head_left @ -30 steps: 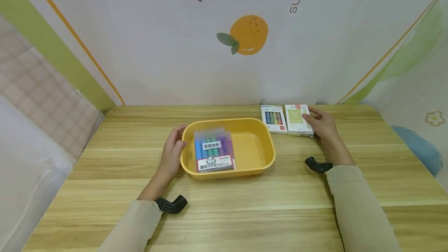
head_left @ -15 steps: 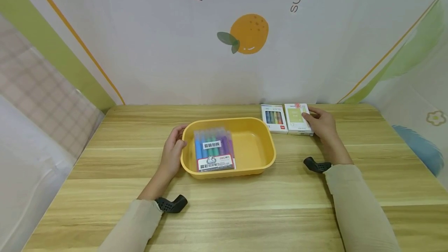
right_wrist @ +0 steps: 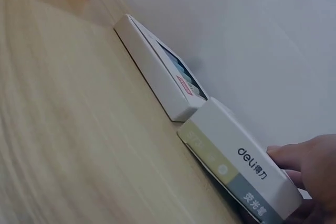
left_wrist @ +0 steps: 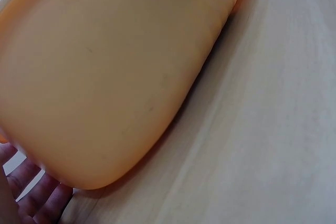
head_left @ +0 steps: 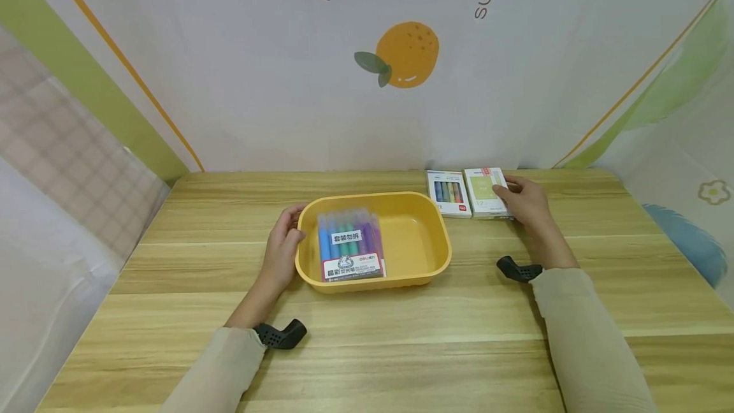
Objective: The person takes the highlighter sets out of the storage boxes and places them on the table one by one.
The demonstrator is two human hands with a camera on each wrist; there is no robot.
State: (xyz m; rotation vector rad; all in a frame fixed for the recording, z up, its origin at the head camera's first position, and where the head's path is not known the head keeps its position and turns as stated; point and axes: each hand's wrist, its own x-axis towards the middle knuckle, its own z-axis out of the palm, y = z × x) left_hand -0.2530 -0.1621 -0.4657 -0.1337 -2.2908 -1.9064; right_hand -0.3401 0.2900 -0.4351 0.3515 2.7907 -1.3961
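We pinch the green-faced box (head_left: 486, 192) with the right hand (head_left: 526, 202), just right of the yellow tray (head_left: 421, 206); lift it level, clear of the neighbouring marker box (head_left: 449, 194). Our left hand (head_left: 282, 247) curls around the tray's left rim, steadying it.

Both forearms, in beige sleeves, reach forward with a black wrist mount at each cuff. The left hand (head_left: 282, 248) lies on its side, fingers loosely curved, thumb up — palm turned inward. The right hand (head_left: 526, 201) stretches further out, fingers curled, thumb extended leftward — knuckles up.
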